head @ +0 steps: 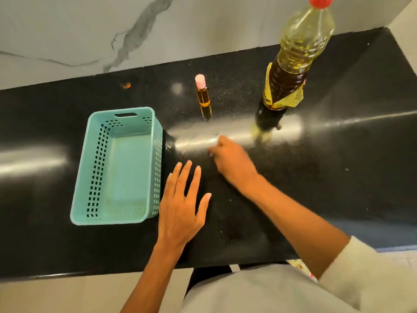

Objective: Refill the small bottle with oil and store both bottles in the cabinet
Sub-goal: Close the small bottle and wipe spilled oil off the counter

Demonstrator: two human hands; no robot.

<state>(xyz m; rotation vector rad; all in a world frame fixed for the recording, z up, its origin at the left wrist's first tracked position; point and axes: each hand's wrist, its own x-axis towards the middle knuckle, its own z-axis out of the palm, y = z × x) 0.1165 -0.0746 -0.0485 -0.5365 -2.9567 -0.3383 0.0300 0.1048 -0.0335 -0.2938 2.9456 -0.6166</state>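
A small glass bottle (203, 99) with a pink cap stands upright on the black counter (338, 166), holding amber oil. To its right stands a tall plastic oil bottle (291, 64) with a red cap and a torn yellow label, dark oil in its lower part. My left hand (181, 206) lies flat on the counter with fingers spread, right of the basket. My right hand (230, 161) rests on the counter below the small bottle with fingers curled under; whether it holds anything is hidden. Neither hand touches a bottle.
A teal plastic basket (90, 177) with perforated sides sits at the left of the counter, with nothing in it. A white marble wall (90, 30) rises behind the counter. The counter's front edge runs just below my forearms.
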